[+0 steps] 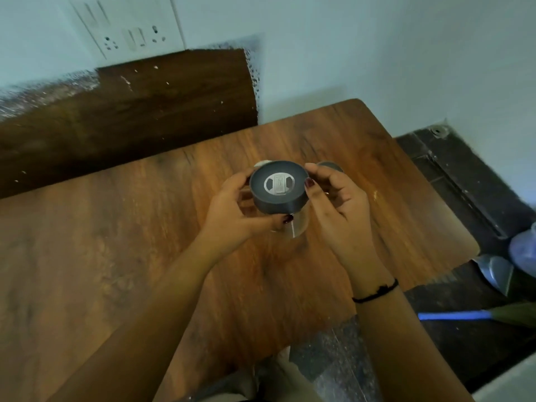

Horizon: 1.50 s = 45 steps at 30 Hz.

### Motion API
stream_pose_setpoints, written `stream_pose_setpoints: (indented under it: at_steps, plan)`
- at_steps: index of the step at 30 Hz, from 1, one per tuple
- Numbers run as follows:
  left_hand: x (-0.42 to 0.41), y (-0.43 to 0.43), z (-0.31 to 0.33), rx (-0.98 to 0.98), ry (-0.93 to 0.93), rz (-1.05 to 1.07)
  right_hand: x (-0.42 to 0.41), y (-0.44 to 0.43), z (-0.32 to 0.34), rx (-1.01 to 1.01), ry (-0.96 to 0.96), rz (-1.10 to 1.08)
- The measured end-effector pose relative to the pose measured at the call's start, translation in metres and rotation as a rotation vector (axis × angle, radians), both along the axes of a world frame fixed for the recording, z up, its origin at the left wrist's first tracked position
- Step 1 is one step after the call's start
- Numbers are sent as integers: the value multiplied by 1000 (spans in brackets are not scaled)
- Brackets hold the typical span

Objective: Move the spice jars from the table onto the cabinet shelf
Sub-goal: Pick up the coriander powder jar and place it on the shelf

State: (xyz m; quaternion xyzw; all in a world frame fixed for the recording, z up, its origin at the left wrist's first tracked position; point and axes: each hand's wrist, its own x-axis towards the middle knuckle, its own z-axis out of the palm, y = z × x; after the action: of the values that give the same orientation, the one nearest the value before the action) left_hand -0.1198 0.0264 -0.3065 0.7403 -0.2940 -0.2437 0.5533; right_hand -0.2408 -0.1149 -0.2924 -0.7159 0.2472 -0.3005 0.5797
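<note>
At the far left a dark wooden board (130, 111) leans against the wall under a switch plate (130, 27); no cabinet shelf is in view. The brown worktop (116, 256) fills most of the picture.

The left hand (232, 219) cups the near left side of the jar (280, 195), its fingers (243, 181) curled round the back and the thumb laid across the clear wall just under the lid. The jar is held up above the middle of the worktop, upright, between both hands. It has a clear body, glass or hard plastic, I cannot tell which, and a wide dark lid (278, 185) with a small metal piece in its centre. It looks empty or nearly so, so it is probably light. The clear wall is smooth and likely slippery, and may break if dropped. The surest hold is round the body just under the lid, where the lid's rim stops it sliding down; gripping the lid alone risks it coming loose.

The right hand (339, 204) closes on the right side, fingertips pressed to the lid's edge. Behind it a second jar's (330, 166) lid shows, apparently standing on the worktop. At the far right lies dark floor (464, 343).
</note>
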Motion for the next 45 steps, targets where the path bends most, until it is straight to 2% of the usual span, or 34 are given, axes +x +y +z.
stream_pose_setpoints:
  at_steps: [10,16,22,28,36,41,45]
  plan:
    - [15,17,79,-220,44,1,18,10,57,40,-156,155]
    - [30,24,124,-362,39,-43,18,12,80,62,-80,350]
    - [41,31,151,-405,70,-83,25,11,95,141,-93,494]
    - [50,30,170,-422,74,-245,31,21,112,210,-218,637]
    - [42,24,185,-411,58,-423,35,31,112,489,-336,773]
    - [45,26,177,-379,90,-314,30,36,110,722,-396,654]
    - [46,26,169,-421,101,-157,34,41,117,661,-457,540]
